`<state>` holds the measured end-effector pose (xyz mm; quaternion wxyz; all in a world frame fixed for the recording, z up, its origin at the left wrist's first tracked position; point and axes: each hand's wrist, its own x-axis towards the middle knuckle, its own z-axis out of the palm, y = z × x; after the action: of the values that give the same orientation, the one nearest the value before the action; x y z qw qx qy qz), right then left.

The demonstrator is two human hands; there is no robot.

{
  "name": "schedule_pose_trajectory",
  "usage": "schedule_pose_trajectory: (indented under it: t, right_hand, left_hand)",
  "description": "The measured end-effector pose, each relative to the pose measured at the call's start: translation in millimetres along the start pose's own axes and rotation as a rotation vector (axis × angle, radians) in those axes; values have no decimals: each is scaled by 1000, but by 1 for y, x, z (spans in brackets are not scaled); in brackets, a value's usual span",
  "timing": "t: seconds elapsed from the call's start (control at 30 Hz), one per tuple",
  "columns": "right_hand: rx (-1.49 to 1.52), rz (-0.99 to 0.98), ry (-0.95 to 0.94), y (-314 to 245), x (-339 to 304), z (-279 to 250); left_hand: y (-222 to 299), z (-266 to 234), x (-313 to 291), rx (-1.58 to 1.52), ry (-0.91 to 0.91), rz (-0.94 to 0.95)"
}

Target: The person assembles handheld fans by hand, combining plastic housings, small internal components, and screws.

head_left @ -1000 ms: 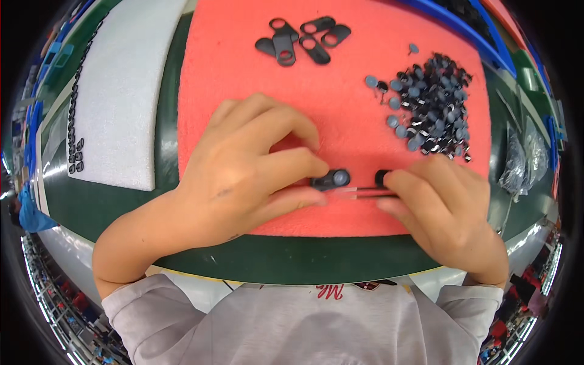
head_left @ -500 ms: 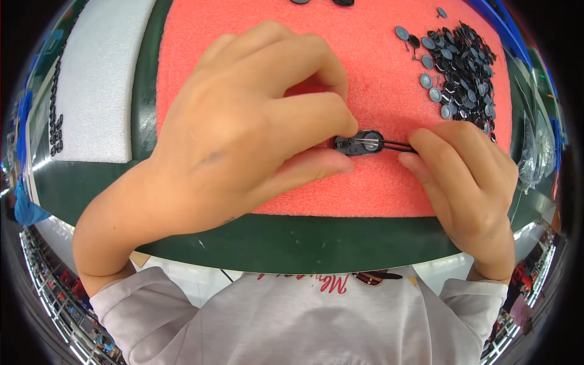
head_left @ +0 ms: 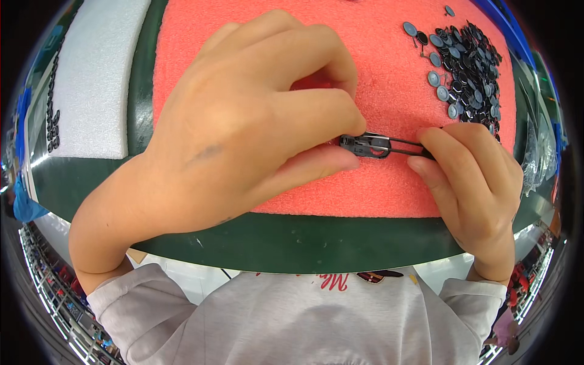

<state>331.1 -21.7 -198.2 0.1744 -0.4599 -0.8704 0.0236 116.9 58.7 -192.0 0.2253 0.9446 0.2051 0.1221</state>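
Observation:
Over a red foam pad [head_left: 340,194], my left hand [head_left: 249,121] pinches a small black oblong plastic part [head_left: 371,146] between thumb and forefinger. Its left end is hidden by the fingertips. My right hand [head_left: 474,176] grips black tweezers [head_left: 404,146] by thumb and fingers. The tweezers' two slim arms stand slightly apart and reach left to the part's rounded right end. Whether their tips hold anything there cannot be told. A pile of small dark round discs with thin stems [head_left: 471,79] lies on the pad beyond my right hand.
A white foam sheet [head_left: 97,85] lies at the left on the dark green table [head_left: 292,243], with a row of small black pieces [head_left: 53,131] along its left edge. Clear plastic bags [head_left: 535,158] are at the far right, near a blue edge [head_left: 508,24].
The tweezers' arms have spread wider apart at the part's end. Both hands have shifted slightly right with the part and the tweezers, and the view has moved a little.

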Motion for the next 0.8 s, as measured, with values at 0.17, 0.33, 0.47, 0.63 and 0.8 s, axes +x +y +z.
schedule_pose_trajectory:
  t: [0.17, 0.33, 0.47, 0.63, 0.8]
  right_hand:
    - [-51, -28, -19, -2, -1, -3]
    - [-126, -43, -90, -9, 0, -9]
    - [-158, -70, -63, -8, 0, -8]
    - [-152, -13, -76, -11, 0, -12]
    - [-182, 17, -113, -14, -1, -15]
  left_hand:
    - [-1, 9, 0, -21, 86, 31]
    - [-3, 6, -1, 47, 95, 166]
    - [-5, 9, -2, 24, 131, 155]
    - [-7, 14, -1, -6, 175, 157]
    - [-6, 16, 3, -20, 187, 170]
